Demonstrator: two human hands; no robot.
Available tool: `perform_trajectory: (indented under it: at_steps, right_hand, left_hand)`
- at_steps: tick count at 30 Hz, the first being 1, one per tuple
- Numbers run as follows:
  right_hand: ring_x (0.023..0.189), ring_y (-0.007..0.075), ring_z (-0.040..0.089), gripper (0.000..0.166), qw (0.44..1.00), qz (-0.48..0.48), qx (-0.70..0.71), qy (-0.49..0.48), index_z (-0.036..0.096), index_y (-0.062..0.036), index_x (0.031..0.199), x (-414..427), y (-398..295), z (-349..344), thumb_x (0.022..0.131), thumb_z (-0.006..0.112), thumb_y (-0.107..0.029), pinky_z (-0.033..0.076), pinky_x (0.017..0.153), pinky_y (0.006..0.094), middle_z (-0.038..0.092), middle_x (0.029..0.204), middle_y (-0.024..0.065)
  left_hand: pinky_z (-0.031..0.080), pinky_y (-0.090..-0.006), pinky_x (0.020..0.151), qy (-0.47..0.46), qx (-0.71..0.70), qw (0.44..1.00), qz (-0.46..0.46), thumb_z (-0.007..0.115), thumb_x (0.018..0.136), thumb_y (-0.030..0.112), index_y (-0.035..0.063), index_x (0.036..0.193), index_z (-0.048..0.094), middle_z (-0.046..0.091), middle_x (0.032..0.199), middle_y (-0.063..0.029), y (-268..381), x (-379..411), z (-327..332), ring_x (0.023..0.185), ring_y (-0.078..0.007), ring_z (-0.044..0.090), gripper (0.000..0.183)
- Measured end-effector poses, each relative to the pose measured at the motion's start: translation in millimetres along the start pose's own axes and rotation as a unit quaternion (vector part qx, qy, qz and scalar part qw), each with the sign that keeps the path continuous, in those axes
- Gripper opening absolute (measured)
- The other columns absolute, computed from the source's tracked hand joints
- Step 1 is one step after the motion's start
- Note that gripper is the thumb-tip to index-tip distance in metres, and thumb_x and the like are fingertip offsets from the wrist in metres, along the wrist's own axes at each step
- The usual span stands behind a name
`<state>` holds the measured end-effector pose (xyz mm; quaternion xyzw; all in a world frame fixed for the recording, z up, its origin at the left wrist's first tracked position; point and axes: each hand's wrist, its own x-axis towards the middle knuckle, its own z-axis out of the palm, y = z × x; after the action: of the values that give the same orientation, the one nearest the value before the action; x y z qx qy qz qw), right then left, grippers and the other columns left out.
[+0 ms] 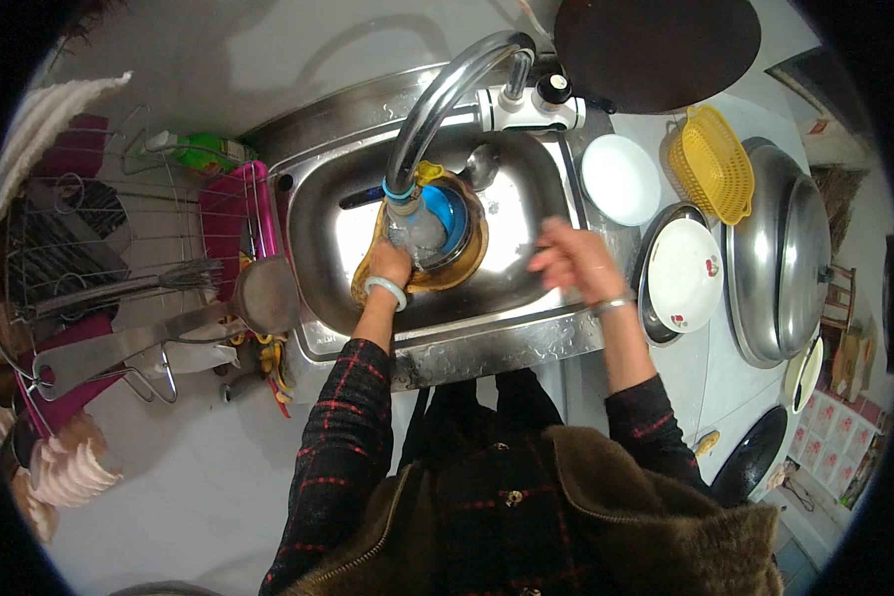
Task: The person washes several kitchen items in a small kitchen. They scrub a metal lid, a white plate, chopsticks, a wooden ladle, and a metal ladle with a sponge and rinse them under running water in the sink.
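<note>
In the steel sink [533,276] lies a brown scoop-shaped vessel [475,253], perhaps a gourd ladle, with a blue bowl [447,208] inside it. My left hand [391,262] reaches to the near left side of both, its fingers partly hidden under the faucet's spout [410,149]. Water seems to run from the clear nozzle [406,208] into the bowl. Over the sink's right edge my right hand [577,261] hangs blurred, fingers loosely bent and apart, with nothing visible in it. A rounded metal ladle head [482,165] rests behind the vessel, beside a yellow piece [429,173].
Right of the sink stand a white bowl [620,179], a white plate [685,276], a yellow plastic basket [715,167] and a large steel lid [763,253]. At left, a wire rack [156,179] holds a metal spatula [264,294]. The white faucet body [533,110] sits behind.
</note>
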<state>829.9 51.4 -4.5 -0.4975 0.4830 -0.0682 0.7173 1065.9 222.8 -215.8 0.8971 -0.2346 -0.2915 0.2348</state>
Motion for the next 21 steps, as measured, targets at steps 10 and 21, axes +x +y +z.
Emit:
perform_trajectory:
  at_steps: [10,21]
  right_hand:
    - [0.067,0.0352,0.064,0.030,0.877,-0.173,-0.448,0.007,0.061,0.0151,0.083,138.6,50.5,126.7,0.077,0.060,-0.014,0.053,0.066,0.0417,0.064,0.082,0.0277]
    - [0.052,0.0223,0.063,0.020,0.997,-0.073,-0.008,-0.004,0.060,0.0114,0.092,85.3,93.4,156.2,0.076,0.060,0.000,0.047,0.038,0.0322,0.064,0.070,0.0178]
  left_hand:
    - [0.046,-0.0416,0.088,0.064,-0.045,0.997,0.018,0.052,0.089,0.020,-0.0068,0.123,0.048,0.058,0.111,-0.0295,13.3,-17.2,-14.0,0.099,-0.0410,0.059,0.043]
    - [0.053,-0.0423,0.079,0.081,-0.657,0.740,-0.123,0.045,0.089,0.005,-0.0007,0.120,0.050,0.061,0.106,-0.0133,57.2,-45.9,-35.1,0.090,-0.0268,0.063,0.031]
